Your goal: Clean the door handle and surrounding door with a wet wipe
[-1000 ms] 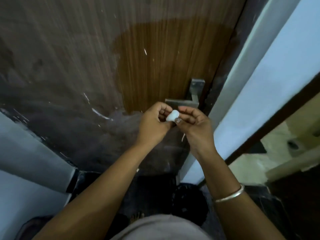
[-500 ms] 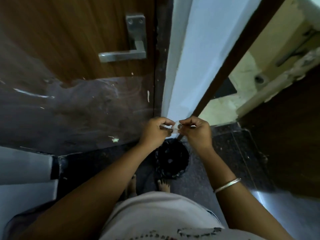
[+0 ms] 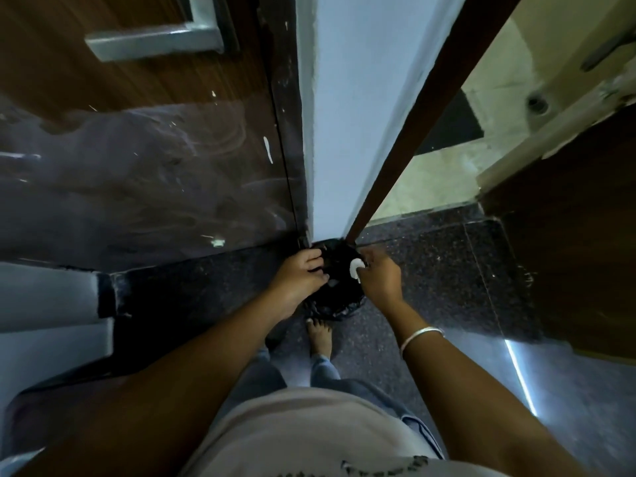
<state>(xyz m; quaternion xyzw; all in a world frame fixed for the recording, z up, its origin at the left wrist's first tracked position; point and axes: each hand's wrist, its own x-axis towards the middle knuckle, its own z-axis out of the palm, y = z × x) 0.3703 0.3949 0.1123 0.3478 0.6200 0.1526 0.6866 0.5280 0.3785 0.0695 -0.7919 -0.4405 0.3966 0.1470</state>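
Observation:
The brown wooden door fills the upper left, its lower part dull and smeared. Its metal lever handle shows at the top. Low down by the floor, my right hand pinches a small balled-up white wet wipe over a black bin lined with a black bag. My left hand grips the bin bag's rim on the left side. Both hands are far below the handle.
A pale blue wall edge and a dark brown door frame run down to the bin. Dark speckled floor lies to the right, with a second doorway beyond. My bare foot stands just behind the bin.
The view has swung down from the handle to the floor. Both hands have dropped from the door handle to the bin, and my left hand has let go of the wipe and taken the bag's rim.

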